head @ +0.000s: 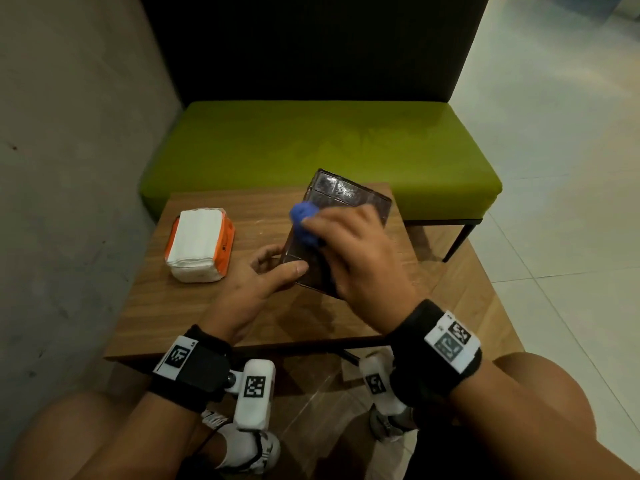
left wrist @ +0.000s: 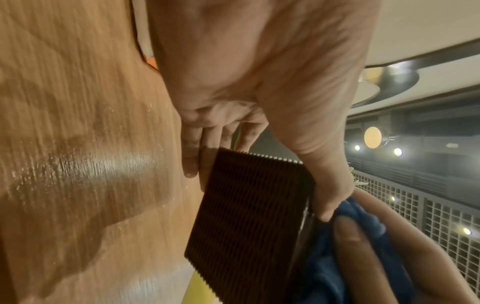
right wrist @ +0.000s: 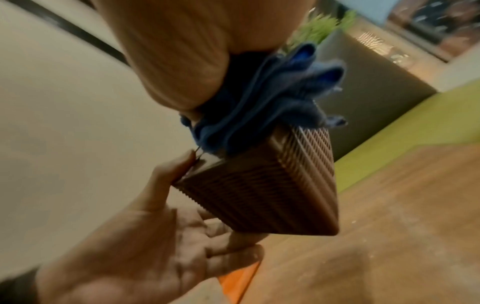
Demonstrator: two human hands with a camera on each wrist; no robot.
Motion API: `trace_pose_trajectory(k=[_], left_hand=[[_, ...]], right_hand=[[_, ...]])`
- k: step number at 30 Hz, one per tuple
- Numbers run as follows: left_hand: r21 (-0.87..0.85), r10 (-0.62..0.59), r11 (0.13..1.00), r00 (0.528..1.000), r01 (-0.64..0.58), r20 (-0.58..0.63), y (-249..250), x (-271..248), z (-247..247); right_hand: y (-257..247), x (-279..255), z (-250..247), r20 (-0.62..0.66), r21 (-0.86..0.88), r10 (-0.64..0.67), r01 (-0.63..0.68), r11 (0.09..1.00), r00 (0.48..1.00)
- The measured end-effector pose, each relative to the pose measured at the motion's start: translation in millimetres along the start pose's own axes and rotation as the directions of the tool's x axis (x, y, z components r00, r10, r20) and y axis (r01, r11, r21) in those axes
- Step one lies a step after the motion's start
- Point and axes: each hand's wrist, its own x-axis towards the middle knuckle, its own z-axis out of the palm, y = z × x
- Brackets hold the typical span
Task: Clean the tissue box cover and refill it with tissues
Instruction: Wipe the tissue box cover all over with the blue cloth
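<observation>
A dark brown ribbed tissue box cover (head: 337, 199) (left wrist: 246, 216) (right wrist: 272, 185) is tilted above the wooden table (head: 207, 306). My left hand (head: 266, 268) (left wrist: 259, 92) (right wrist: 155, 236) grips its near corner, thumb on the glossy upper face, fingers underneath. My right hand (head: 349, 251) holds a bunched blue cloth (head: 304, 223) (left wrist: 337, 246) (right wrist: 259, 102) and presses it against that upper face. A stack of white tissues in an opened orange wrapper (head: 199, 244) lies on the table to the left.
A green bench (head: 329, 147) with a dark backrest stands right behind the table. A grey wall (head: 69, 168) runs along the left. Pale floor tiles (head: 554, 168) spread to the right. My knees and shoes show below the table's near edge.
</observation>
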Motion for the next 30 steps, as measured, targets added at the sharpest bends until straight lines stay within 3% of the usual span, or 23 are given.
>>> trace_pose_trajectory(k=[2,4,6,8,10,12,16,20,24,26,28,30], left_hand=[[-0.015,0.009,1.000,1.000,-0.009,-0.006,2,0,-1],[-0.008,0.002,1.000,1.000,-0.002,0.009,1,-2,-1],[-0.016,-0.004,1.000,1.000,0.004,0.006,-2,-2,1],[-0.034,-0.012,0.999,1.000,0.012,-0.003,-1,-1,3],[-0.059,-0.015,0.998,1.000,0.015,0.008,0,0,1],[-0.058,-0.009,0.998,1.000,0.010,0.016,2,-1,-1],[-0.058,-0.036,0.998,0.999,0.037,0.012,-2,-2,4],[-0.078,-0.047,0.996,0.999,0.048,0.015,-2,-2,4],[-0.086,-0.011,0.996,1.000,0.012,0.017,2,-2,6],[-0.133,-0.009,0.991,1.000,0.006,-0.020,5,-2,5],[-0.132,0.011,0.991,1.000,-0.012,-0.009,4,-2,3],[-0.116,0.013,0.993,1.000,-0.013,-0.001,1,-3,0]], right_hand=[[6,-1,-4,0.058,-0.020,-0.075,0.077,0.997,0.995],[24,8,-9,-0.080,-0.058,0.059,-0.064,0.996,0.995],[27,16,-9,-0.217,-0.036,0.206,-0.219,0.975,0.954],[5,15,-2,-0.156,-0.019,0.164,-0.169,0.986,0.974],[-12,5,2,0.013,-0.003,0.002,-0.002,1.000,1.000],[-5,5,-6,0.092,-0.029,-0.086,0.089,0.996,0.992],[12,19,-9,-0.099,-0.015,0.121,-0.123,0.992,0.988],[5,28,-2,-0.067,-0.084,0.099,-0.104,0.991,0.993],[3,29,0,-0.148,-0.035,0.162,-0.169,0.985,0.976],[-10,16,2,-0.038,0.003,0.045,-0.045,0.999,0.998],[-15,2,-1,0.153,-0.019,-0.117,0.122,0.992,0.981],[5,5,-10,0.147,-0.079,-0.127,0.140,0.987,0.981]])
